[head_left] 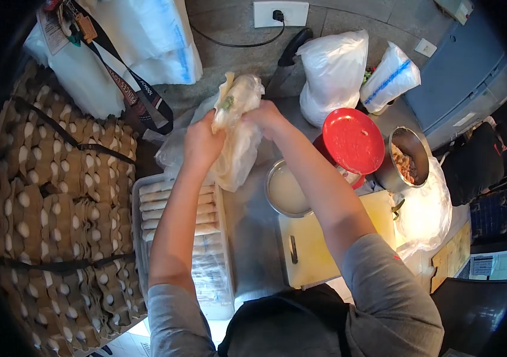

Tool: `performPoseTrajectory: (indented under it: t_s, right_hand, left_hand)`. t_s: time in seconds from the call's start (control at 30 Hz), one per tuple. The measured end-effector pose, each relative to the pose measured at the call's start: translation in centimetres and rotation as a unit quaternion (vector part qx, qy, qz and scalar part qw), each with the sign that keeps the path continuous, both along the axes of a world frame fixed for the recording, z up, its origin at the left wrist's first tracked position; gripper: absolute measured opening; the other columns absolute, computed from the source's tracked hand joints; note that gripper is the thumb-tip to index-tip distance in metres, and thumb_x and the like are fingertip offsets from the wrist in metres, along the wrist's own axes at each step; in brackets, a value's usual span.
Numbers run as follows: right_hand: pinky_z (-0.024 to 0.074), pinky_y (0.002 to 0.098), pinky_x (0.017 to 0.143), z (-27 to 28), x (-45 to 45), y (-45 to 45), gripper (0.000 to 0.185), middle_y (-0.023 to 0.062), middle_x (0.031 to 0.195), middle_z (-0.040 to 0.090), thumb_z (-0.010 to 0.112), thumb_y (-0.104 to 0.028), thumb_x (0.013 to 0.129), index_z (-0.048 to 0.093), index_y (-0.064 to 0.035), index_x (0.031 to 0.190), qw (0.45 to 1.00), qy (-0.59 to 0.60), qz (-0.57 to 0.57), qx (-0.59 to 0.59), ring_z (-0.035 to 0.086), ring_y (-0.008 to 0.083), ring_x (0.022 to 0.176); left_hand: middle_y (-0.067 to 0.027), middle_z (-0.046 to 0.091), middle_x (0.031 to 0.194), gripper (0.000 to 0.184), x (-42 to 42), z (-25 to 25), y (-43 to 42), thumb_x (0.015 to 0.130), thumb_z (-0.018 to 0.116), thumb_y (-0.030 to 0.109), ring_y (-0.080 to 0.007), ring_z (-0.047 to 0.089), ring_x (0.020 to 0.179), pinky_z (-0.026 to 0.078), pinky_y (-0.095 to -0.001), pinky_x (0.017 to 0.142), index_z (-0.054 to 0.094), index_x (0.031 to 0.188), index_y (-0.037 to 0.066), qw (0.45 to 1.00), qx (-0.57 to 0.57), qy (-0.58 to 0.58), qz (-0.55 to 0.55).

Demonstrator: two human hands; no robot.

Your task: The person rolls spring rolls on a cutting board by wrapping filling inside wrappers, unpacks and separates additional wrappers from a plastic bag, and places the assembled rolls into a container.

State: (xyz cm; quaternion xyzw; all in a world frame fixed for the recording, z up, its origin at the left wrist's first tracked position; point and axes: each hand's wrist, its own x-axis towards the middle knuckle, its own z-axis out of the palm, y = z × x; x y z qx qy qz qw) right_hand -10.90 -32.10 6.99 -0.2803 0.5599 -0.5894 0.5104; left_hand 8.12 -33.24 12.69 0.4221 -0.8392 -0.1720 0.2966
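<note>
Ahead of me, my left hand [205, 141] is closed on the left side of a crumpled clear plastic bag [241, 152]. The bag has pale, sheet-like contents and a small green patch near its top; what exactly is inside I cannot make out. My right hand [267, 117] grips the bag's right side, its fingertips partly hidden by the plastic. Below my left forearm, pale uncooked rolls [207, 209] lie in rows in a rectangular tray [225, 238], with plastic film over the nearer part. A round metal bowl [286, 189] of whitish contents stands under my right forearm.
Stacked egg trays [57, 202] fill the left side. A yellow cutting board [313, 250] lies nearer me. Rightward are a red plate [354, 140], a metal pot [407, 159] of chopped filling and white plastic bags [334, 77]. A black-handled knife [292, 50] leans at the wall.
</note>
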Motion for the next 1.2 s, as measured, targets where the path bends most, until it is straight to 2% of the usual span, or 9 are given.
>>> performPoseTrajectory:
  t_s: [0.2,0.37,0.7,0.83,0.9,0.97,1.0,1.07,1.2]
  right_hand:
    - [0.0562,0.0451,0.070,6.7,-0.3,3.0,0.030,0.0180,0.092,0.067,0.067,0.005,0.074,0.062,0.0063,0.104,0.997,-0.045,-0.039,-0.053,0.067,0.0301,0.077]
    - [0.0550,0.0378,0.072,9.0,0.3,6.1,0.028,0.0158,0.092,0.068,0.067,0.005,0.076,0.063,0.0059,0.103,0.992,-0.067,-0.054,-0.095,0.067,0.0258,0.079]
    - [0.0546,0.0357,0.070,12.0,0.9,8.1,0.020,0.0130,0.088,0.068,0.067,-0.001,0.080,0.064,0.0027,0.099,0.983,-0.099,-0.057,-0.146,0.066,0.0223,0.077]
    - [0.0543,0.0366,0.070,9.4,1.8,6.7,0.021,0.0109,0.088,0.067,0.071,-0.007,0.078,0.064,-0.0006,0.096,0.989,-0.045,-0.088,-0.107,0.065,0.0204,0.075]
    - [0.0532,0.0376,0.071,3.6,2.1,4.3,0.026,0.0103,0.091,0.067,0.070,-0.010,0.080,0.064,-0.0010,0.104,0.989,-0.083,-0.077,-0.093,0.064,0.0194,0.079]
    - [0.0518,0.0379,0.075,1.4,4.1,3.6,0.033,0.0116,0.094,0.065,0.067,-0.013,0.079,0.062,0.0020,0.108,0.972,0.125,-0.197,0.009,0.063,0.0237,0.083]
    - [0.0519,0.0373,0.078,0.3,4.3,3.4,0.043,0.0152,0.104,0.064,0.065,-0.014,0.079,0.056,0.0042,0.117,0.968,0.117,-0.220,0.044,0.062,0.0254,0.091]
    - [0.0506,0.0397,0.086,-1.5,4.9,3.3,0.056,0.0207,0.117,0.058,0.067,-0.017,0.080,0.046,0.0055,0.126,0.939,0.152,-0.299,0.070,0.059,0.0289,0.104]
    - [0.0486,0.0410,0.091,-3.0,5.4,3.6,0.072,0.0238,0.121,0.055,0.077,-0.027,0.072,0.042,0.0066,0.125,0.943,0.085,-0.306,0.105,0.057,0.0330,0.111]
  left_hand:
    - [-0.0266,0.065,0.096,0.052,1.5,0.6,-1.7,0.075,0.068,0.018,-0.0398,0.064,0.091,0.052,-0.0435,0.079,0.057,0.120,-0.003,0.999,0.035,0.029,0.008]
    - [-0.0275,0.065,0.095,0.052,0.5,1.4,-0.8,0.074,0.069,0.016,-0.0405,0.064,0.092,0.052,-0.0441,0.080,0.056,0.122,-0.003,0.999,0.025,-0.034,-0.003]
    - [-0.0250,0.066,0.094,0.054,1.6,1.7,-2.9,0.074,0.065,0.015,-0.0408,0.064,0.088,0.052,-0.0478,0.080,0.054,0.126,0.004,1.000,-0.014,-0.014,0.007]
    - [-0.0228,0.067,0.088,0.076,0.4,1.8,-0.9,0.075,0.068,0.016,-0.0402,0.065,0.085,0.052,-0.0499,0.074,0.034,0.142,0.011,0.996,-0.023,-0.068,0.050]
    - [-0.0221,0.067,0.088,0.076,0.3,0.2,-0.3,0.076,0.068,0.017,-0.0399,0.066,0.081,0.051,-0.0502,0.071,0.033,0.143,0.012,0.991,-0.011,-0.110,0.076]
    - [-0.0206,0.067,0.086,0.077,-0.6,-1.1,0.1,0.079,0.068,0.018,-0.0387,0.066,0.076,0.050,-0.0500,0.066,0.029,0.145,0.015,0.992,0.007,-0.108,0.064]
    - [-0.0205,0.067,0.085,0.080,-0.2,-2.9,-0.5,0.079,0.069,0.019,-0.0379,0.066,0.076,0.051,-0.0486,0.066,0.027,0.146,0.015,0.994,-0.029,-0.092,0.049]
    - [-0.0172,0.069,0.088,0.079,0.9,-4.3,-1.3,0.076,0.074,0.021,-0.0350,0.067,0.078,0.052,-0.0461,0.068,0.034,0.144,0.018,0.982,-0.019,-0.170,0.078]
    - [-0.0165,0.069,0.090,0.049,3.2,-5.9,-2.4,0.071,0.074,0.016,-0.0346,0.067,0.082,0.053,-0.0441,0.070,0.062,0.119,0.014,0.979,-0.088,-0.181,-0.005]
